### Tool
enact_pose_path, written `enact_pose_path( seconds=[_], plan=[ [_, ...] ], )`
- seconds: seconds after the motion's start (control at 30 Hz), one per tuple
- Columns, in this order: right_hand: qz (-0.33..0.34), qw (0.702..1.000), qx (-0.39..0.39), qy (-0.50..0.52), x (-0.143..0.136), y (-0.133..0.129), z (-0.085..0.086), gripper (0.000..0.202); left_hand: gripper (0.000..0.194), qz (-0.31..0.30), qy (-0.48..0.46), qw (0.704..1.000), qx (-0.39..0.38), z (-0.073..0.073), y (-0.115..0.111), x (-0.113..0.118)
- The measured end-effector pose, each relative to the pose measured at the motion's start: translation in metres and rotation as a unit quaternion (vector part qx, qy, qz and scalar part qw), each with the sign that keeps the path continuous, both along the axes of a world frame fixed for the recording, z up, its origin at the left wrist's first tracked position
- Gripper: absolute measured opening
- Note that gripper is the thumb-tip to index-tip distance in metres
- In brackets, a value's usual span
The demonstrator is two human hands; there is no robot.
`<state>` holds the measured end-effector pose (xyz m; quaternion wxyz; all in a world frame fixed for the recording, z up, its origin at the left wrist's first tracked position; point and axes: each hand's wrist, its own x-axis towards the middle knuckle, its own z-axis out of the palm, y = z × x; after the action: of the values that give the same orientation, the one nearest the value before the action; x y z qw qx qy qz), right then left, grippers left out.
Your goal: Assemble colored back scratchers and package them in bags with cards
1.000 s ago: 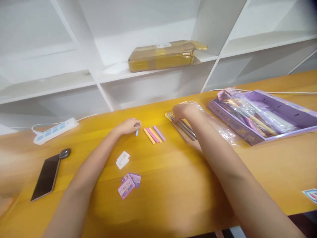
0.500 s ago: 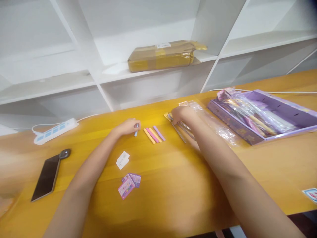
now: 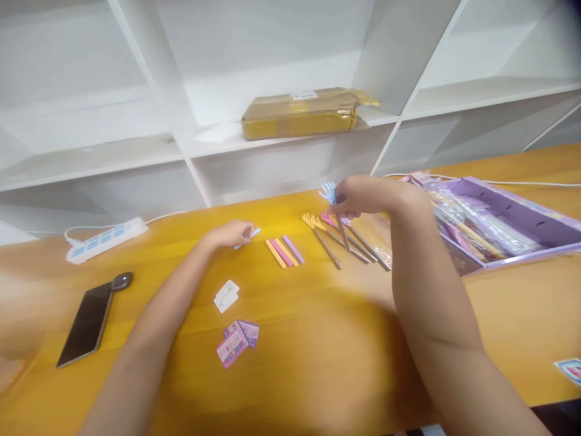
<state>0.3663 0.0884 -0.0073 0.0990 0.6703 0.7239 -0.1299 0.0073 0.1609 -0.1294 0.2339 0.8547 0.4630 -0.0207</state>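
Note:
My left hand is closed around a short light blue stick, just above the table. To its right, several yellow, pink and purple sticks lie side by side. My right hand pinches a metal rod with a light blue hand-shaped head, its rod slanting down. Beneath and around it lie more metal rods with yellow, pink and purple heads, fanned on the table.
A purple box with bagged items stands at the right. Cards, white labels, a dark tablet, a black mouse and a power strip lie left. A taped parcel sits on the shelf.
My right hand has risen slightly, now holding the blue-headed rod, and its forearm has swung right. The blue stick in my left hand has turned from near upright to slanting.

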Motion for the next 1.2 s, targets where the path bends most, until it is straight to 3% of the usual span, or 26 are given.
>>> enact_pose_path(
  seconds=[0.13,0.2,0.33,0.47,0.53,0.77,1.07,1.2],
  plan=[
    [0.029,0.992,0.085,0.093,0.014,-0.019,0.014,0.039,0.020,0.012,-0.021,1.000,-0.020,0.038,-0.018,-0.007],
    [0.058,0.971,0.129,0.194,0.017,-0.029,0.019,0.039,0.031,0.010,-0.052,0.998,-0.028,0.059,-0.035,-0.007],
    [0.109,0.874,0.179,0.439,0.013,-0.049,0.023,0.048,0.045,-0.005,-0.148,0.988,0.030,0.096,-0.081,-0.003],
    [0.151,0.778,0.231,0.565,0.003,-0.056,0.019,0.042,0.016,-0.046,-0.118,0.985,0.116,0.123,-0.125,0.003],
    [0.172,0.748,0.247,0.591,-0.002,-0.057,0.016,0.038,0.022,-0.051,-0.113,0.980,0.153,0.132,-0.139,0.004],
    [0.218,0.698,0.287,0.619,-0.009,-0.061,0.016,0.025,0.038,0.000,-0.104,0.967,0.234,0.145,-0.150,-0.004],
    [0.192,0.697,0.283,0.630,-0.016,-0.054,0.012,0.034,0.036,0.037,-0.148,0.952,0.266,0.143,-0.145,0.006],
    [0.210,0.670,0.301,0.645,-0.027,-0.046,0.007,0.041,0.032,0.045,-0.161,0.948,0.272,0.141,-0.144,0.007]
  ],
)
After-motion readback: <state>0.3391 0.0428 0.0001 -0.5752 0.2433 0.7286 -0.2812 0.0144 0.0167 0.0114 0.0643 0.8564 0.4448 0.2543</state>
